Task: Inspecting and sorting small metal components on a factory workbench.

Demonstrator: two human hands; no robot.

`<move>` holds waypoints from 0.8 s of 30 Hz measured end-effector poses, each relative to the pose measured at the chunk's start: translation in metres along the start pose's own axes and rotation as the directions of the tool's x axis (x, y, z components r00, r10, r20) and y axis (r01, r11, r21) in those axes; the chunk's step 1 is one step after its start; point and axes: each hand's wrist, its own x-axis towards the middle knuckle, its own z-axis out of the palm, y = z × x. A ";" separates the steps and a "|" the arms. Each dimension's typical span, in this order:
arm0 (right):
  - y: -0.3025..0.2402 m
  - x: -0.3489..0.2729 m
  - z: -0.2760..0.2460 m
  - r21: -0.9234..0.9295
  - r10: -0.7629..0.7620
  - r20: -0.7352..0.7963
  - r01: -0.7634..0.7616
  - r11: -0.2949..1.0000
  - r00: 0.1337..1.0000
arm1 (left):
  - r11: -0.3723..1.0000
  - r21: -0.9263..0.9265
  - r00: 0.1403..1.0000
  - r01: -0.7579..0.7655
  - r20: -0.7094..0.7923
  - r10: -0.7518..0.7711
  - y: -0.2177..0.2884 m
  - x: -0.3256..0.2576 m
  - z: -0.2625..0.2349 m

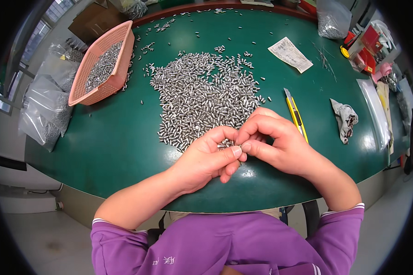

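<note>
Left hand (214,155) and right hand (276,141) are meeting fingertip-to-fingertip (clamped or not, I cannot tell), seemingly mid-handling; the next move is probably needing precision, metal pieces (202,101) lying just beyond.

Head view, taken from the left one of two wide fisheye cameras worn side by side on the person's head; upright and unmirrored. The camera looks steeply down and forward across the green table (124,151). The near edge bows through the lower part of the frame, with the purple shirt (257,243) below it, closest to the lens. The left hand (213,158) and right hand (277,142) lie at close range, just inside the middle of that edge. The far edge arches along the top, more distant and smaller in scale. Floor (55,243) shows beyond the near left corner; black vignetting rounds off the field.
</note>
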 end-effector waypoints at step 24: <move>0.011 -0.001 -0.019 -0.610 -0.060 0.082 0.098 0.786 0.995 | 0.997 -0.066 0.997 -0.038 0.072 0.042 0.001 0.001 -0.006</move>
